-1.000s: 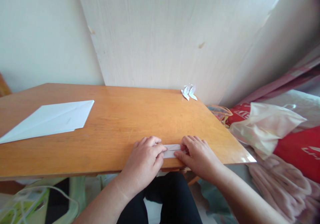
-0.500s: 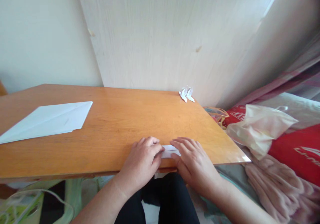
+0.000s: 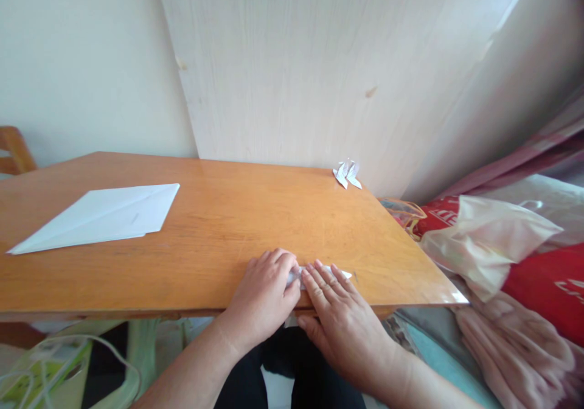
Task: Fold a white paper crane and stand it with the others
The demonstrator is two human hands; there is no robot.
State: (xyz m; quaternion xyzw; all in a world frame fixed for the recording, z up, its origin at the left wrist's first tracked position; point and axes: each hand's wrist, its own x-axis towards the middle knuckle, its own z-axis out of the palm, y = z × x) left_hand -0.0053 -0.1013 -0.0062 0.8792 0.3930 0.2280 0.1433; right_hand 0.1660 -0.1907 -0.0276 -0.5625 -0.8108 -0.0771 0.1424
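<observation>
A small folded strip of white paper (image 3: 347, 274) lies near the front edge of the wooden table (image 3: 255, 214). My right hand (image 3: 342, 311) rests flat across it, fingers stretched out, with the pointed paper end showing past the fingertips. My left hand (image 3: 269, 287) has its fingers curled round the strip's left end, thumb close to the index finger. Most of the paper is hidden under both hands.
A stack of white paper sheets (image 3: 123, 211) lies at the table's left. Two small folded paper pieces (image 3: 347, 174) stand at the far right corner. Beyond the right edge are a pale plastic bag (image 3: 483, 238), red bags and a pink blanket (image 3: 529, 336). A chair back (image 3: 18, 150) shows at left.
My right hand has gone from curled fingers at the paper's side to lying flat over it. My left hand stays at the left end. The view has shifted slightly.
</observation>
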